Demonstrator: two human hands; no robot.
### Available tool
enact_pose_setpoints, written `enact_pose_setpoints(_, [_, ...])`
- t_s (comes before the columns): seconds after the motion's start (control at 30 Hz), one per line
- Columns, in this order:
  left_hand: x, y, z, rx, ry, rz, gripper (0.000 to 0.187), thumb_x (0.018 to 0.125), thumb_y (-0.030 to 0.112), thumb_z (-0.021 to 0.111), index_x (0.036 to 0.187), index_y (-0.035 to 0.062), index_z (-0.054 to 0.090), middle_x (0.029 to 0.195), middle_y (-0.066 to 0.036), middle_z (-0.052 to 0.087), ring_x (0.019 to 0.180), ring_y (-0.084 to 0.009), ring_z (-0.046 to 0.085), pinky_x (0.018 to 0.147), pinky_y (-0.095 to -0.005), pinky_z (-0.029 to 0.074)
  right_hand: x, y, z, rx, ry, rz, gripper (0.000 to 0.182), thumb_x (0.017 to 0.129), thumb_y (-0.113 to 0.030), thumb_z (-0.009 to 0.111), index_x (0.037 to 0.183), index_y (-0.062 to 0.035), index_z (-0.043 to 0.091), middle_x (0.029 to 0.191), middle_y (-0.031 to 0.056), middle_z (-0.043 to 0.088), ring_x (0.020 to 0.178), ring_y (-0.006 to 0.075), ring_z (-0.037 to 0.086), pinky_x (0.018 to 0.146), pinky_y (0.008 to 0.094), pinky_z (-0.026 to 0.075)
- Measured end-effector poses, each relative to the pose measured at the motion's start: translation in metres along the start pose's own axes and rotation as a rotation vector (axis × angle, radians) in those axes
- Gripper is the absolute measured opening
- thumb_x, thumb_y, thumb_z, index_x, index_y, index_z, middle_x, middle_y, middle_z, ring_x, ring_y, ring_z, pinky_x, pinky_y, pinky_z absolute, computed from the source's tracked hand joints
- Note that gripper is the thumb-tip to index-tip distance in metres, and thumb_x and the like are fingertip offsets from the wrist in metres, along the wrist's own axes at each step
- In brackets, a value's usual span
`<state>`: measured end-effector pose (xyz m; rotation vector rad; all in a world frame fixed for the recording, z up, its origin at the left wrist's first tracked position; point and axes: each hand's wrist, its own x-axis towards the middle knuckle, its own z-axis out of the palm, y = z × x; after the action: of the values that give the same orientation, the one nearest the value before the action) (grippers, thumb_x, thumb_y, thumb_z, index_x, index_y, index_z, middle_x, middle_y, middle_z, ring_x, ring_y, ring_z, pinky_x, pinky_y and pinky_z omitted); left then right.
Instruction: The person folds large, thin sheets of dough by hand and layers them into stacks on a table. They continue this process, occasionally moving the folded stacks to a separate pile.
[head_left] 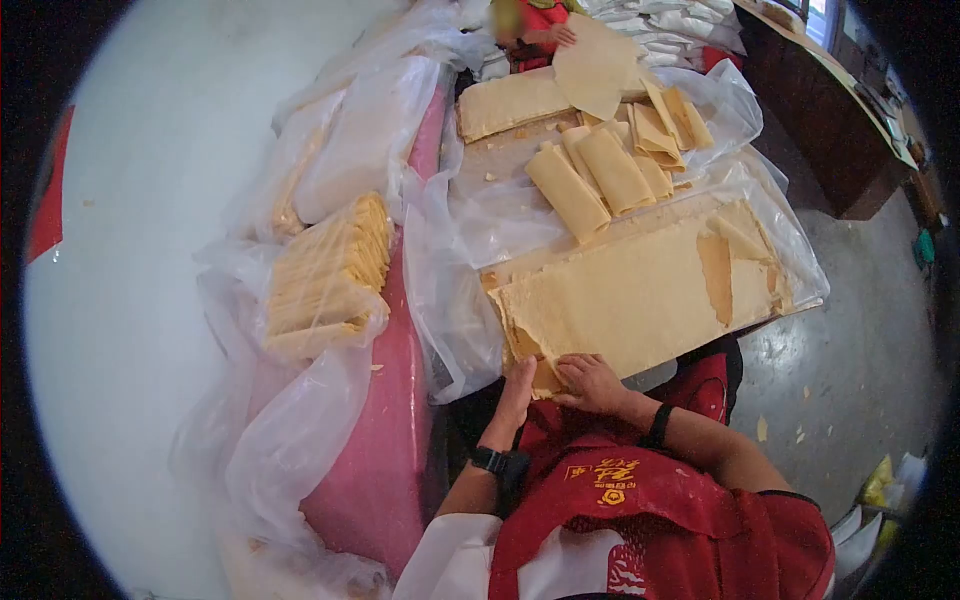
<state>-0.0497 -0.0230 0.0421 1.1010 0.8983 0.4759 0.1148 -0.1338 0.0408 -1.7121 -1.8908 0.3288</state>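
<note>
A large stack of thin, pale-yellow sheets (620, 290) that look like tofu skin lies on plastic in front of me. Its near left corner is ragged, and a darker flap (546, 380) of sheet sits between my hands. My left hand (516, 392) holds the flap's left side, fingers close together. From the right, my right hand (588, 383) grips the same corner with its fingers bent over it. Both thumbs are partly hidden. Toward the stack's far right end, a torn brownish patch (716, 275) shows.
Folded sheets (595, 175) lie beyond the stack. At left, a bundle of folded sheets (330, 275) rests in clear plastic (290, 420) by a pink edge (385, 400). Across the table, another person's hand (563, 35) is at a raised sheet (595, 70). A dark cabinet (825, 120) stands right.
</note>
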Motion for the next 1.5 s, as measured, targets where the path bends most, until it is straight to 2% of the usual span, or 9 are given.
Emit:
enact_pose_setpoints(0.3, [0.027,-0.043,-0.010,0.450,0.017,0.085,0.040,0.082,0.002,0.058,0.122,0.0007,0.056,0.115,-0.016,0.061,0.110,-0.0233,0.056,0.095,-0.0336,0.042,0.014,0.024,0.018,-0.040,-0.112,0.188,0.035,0.086,-0.030,0.062,0.110,-0.0042,0.061,0.107,0.0119,0.064,0.101,0.0274,0.060,0.085,0.0384,0.047])
enact_pose_setpoints(0.43, [0.030,-0.046,-0.013,0.613,0.070,0.224,0.048,0.076,-0.002,0.059,0.124,0.0023,0.055,0.115,-0.021,0.061,0.113,-0.0328,0.055,0.097,-0.0372,0.041,0.022,0.048,-0.081,1.202,0.440,0.604,0.018,0.091,-0.020,0.059,0.097,-0.0038,0.064,0.094,0.0039,0.067,0.085,0.0137,0.061,0.080,0.0302,0.047])
enact_pose_setpoints(0.57, [0.008,0.017,0.000,0.887,-0.025,0.217,0.052,0.074,0.002,0.062,0.125,0.0032,0.053,0.124,-0.022,0.054,0.119,-0.0357,0.049,0.099,-0.0397,0.040,0.004,0.040,-0.215,1.366,0.988,0.467,0.020,0.095,-0.019,0.053,0.100,-0.0032,0.064,0.096,0.0048,0.066,0.088,0.0132,0.061,0.078,0.0278,0.048])
enact_pose_setpoints(0.77, [-0.003,0.074,0.035,1.247,0.204,0.740,0.058,0.074,0.013,0.067,0.129,0.0041,0.049,0.141,-0.024,0.032,0.128,-0.0412,0.035,0.105,-0.0465,0.033,-0.084,0.152,-0.206,0.993,1.097,0.545,0.022,0.095,-0.022,0.054,0.102,-0.0037,0.064,0.084,0.0010,0.062,0.074,0.0103,0.056,0.067,0.0236,0.044])
enact_pose_setpoints(1.0, [0.057,0.051,0.167,1.319,-0.374,0.992,0.057,0.079,0.026,0.067,0.131,0.0115,0.049,0.146,-0.022,0.026,0.135,-0.0404,0.025,0.109,-0.0499,0.025,-0.170,0.246,-0.131,0.636,1.042,1.094,0.025,0.090,-0.022,0.059,0.100,0.0005,0.065,0.077,0.0018,0.063,0.067,0.0159,0.058,0.066,0.0310,0.048])
enact_pose_setpoints(1.1, [0.083,0.037,0.203,1.346,-0.489,1.025,0.056,0.079,0.034,0.068,0.131,0.0193,0.051,0.147,-0.021,0.025,0.136,-0.0408,0.021,0.108,-0.0550,0.023,-0.177,0.236,-0.146,0.292,1.256,1.150,0.060,0.078,-0.022,0.073,0.126,-0.0005,0.047,0.117,0.0164,0.055,0.102,0.0281,0.058,0.082,0.0361,0.048])
enact_pose_setpoints(1.13, [0.091,0.030,0.212,1.400,-0.481,0.983,0.056,0.079,0.037,0.068,0.131,0.0237,0.051,0.148,-0.020,0.024,0.137,-0.0410,0.018,0.108,-0.0575,0.021,-0.173,0.211,-0.160,-0.320,1.101,1.237,0.076,0.071,-0.020,0.078,0.133,-0.0026,0.037,0.133,0.0197,0.043,0.117,0.0350,0.047,0.094,0.0410,0.041])
enact_pose_setpoints(1.33, [0.123,-0.003,0.221,1.397,-0.518,0.855,0.058,0.072,0.030,0.072,0.127,0.0222,0.055,0.146,-0.020,0.026,0.137,-0.0394,0.019,0.109,-0.0559,0.020,-0.108,0.123,-0.141,-0.242,0.093,0.626,0.085,0.072,-0.056,0.067,0.134,-0.0031,0.040,0.141,0.0208,0.036,0.132,0.0383,0.031,0.109,0.0505,0.024])
enact_pose_setpoints(1.5, [0.149,0.007,0.227,0.703,0.104,0.524,0.061,0.075,0.007,0.067,0.131,0.0035,0.042,0.134,-0.023,0.038,0.129,-0.0364,0.033,0.102,-0.0427,0.038,-0.114,0.121,-0.110,-0.411,0.086,0.501,0.094,0.071,-0.065,0.061,0.137,-0.0028,0.037,0.144,0.0223,0.031,0.137,0.0392,0.025,0.110,0.0552,0.017])
